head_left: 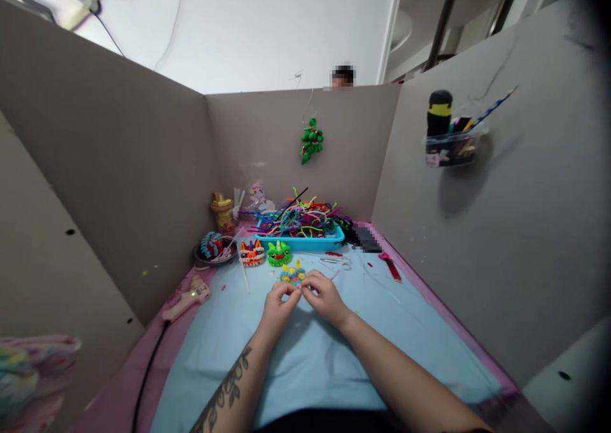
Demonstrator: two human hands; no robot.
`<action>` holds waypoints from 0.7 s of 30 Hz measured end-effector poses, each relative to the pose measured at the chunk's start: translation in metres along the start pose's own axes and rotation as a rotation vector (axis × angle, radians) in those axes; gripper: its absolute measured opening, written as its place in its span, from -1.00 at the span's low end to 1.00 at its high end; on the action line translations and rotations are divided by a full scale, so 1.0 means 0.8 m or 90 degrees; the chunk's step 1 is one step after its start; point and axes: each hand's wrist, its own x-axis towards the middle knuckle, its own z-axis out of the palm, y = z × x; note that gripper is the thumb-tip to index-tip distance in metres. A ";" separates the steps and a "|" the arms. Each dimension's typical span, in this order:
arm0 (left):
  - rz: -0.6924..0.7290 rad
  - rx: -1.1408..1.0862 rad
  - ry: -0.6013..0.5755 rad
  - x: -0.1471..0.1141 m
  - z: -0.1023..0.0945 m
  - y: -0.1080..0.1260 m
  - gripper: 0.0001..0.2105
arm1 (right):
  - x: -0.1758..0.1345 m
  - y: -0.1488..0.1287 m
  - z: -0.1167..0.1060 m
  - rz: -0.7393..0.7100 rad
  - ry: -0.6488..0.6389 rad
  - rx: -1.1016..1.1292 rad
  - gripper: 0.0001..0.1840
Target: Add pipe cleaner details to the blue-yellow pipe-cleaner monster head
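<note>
My left hand (280, 302) and my right hand (325, 297) meet over the middle of the blue cloth (229, 350). Thumbs and forefingers are pinched together tip to tip, on something too small to make out. Just beyond the fingertips is a small yellow and blue fuzzy figure (292, 272) with pointed yellow tips; the fingers hide part of it, and I cannot tell whether they touch it. Behind it stand a green fuzzy figure (279, 253) and an orange and white one (252, 253).
A blue tray (300, 243) heaped with coloured pipe cleaners (305, 216) stands at the back. Scissors (337, 262) and a red-handled tool (391, 267) lie right. At left are a pink glue gun (187, 300) and a dark bowl (217, 255). Grey partitions (143, 134) enclose the table.
</note>
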 end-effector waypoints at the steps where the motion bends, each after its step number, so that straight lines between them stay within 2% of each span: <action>1: 0.000 0.006 0.004 0.000 0.000 -0.001 -0.79 | 0.001 0.000 0.000 0.027 -0.003 0.027 -0.89; 5: 0.003 0.049 0.018 0.001 0.000 -0.004 -0.78 | 0.001 0.005 -0.001 0.097 -0.030 0.095 -0.89; 13: 0.072 0.160 0.010 0.000 0.002 -0.011 -0.78 | 0.001 0.016 -0.004 0.122 -0.046 0.066 -0.94; 21: 0.120 0.202 -0.026 -0.002 0.003 -0.008 -0.83 | 0.004 0.011 -0.005 0.149 -0.074 0.106 -0.82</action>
